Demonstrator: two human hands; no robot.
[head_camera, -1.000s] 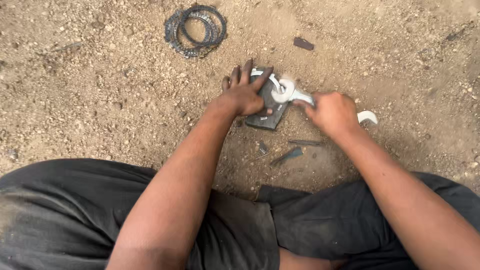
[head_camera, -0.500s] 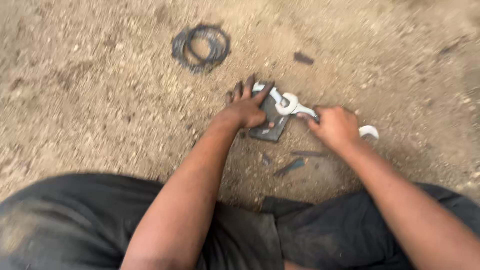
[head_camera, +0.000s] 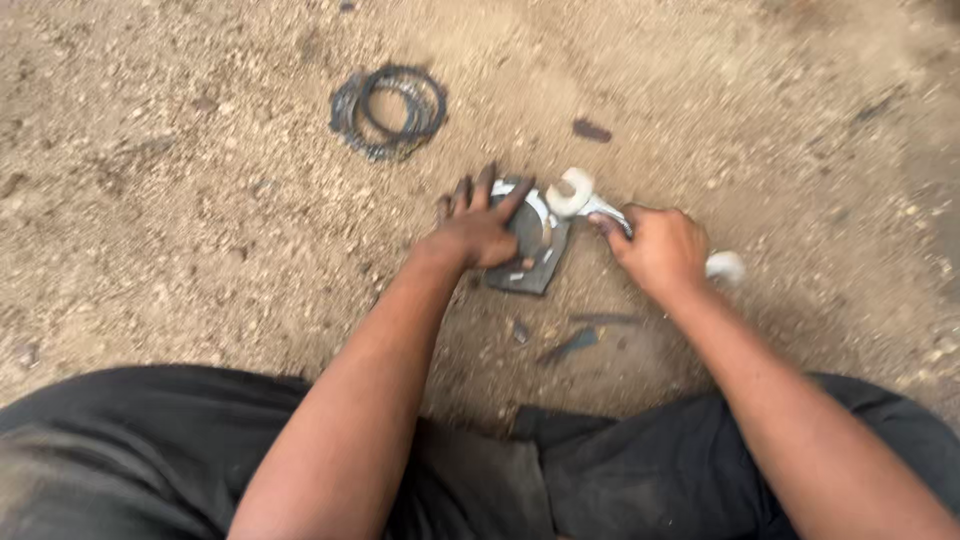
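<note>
On the sandy ground lies a dark flat metal plate with a pale curved part on top. My left hand presses flat on the plate, fingers spread. My right hand is closed around the shaft of a silvery open-ended spanner. The spanner's jaw sits at the plate's upper right corner, and its other end sticks out behind my fist. The frame is blurred.
A stack of dark toothed rings lies on the dirt up and to the left. A small dark scrap lies above the spanner. Thin dark pieces rest between the plate and my dark trousers.
The view has shifted so everything sits lower in the frame. Both hands stay on the plate and spanner; the spanner's jaw has turned slightly at the plate's corner.
</note>
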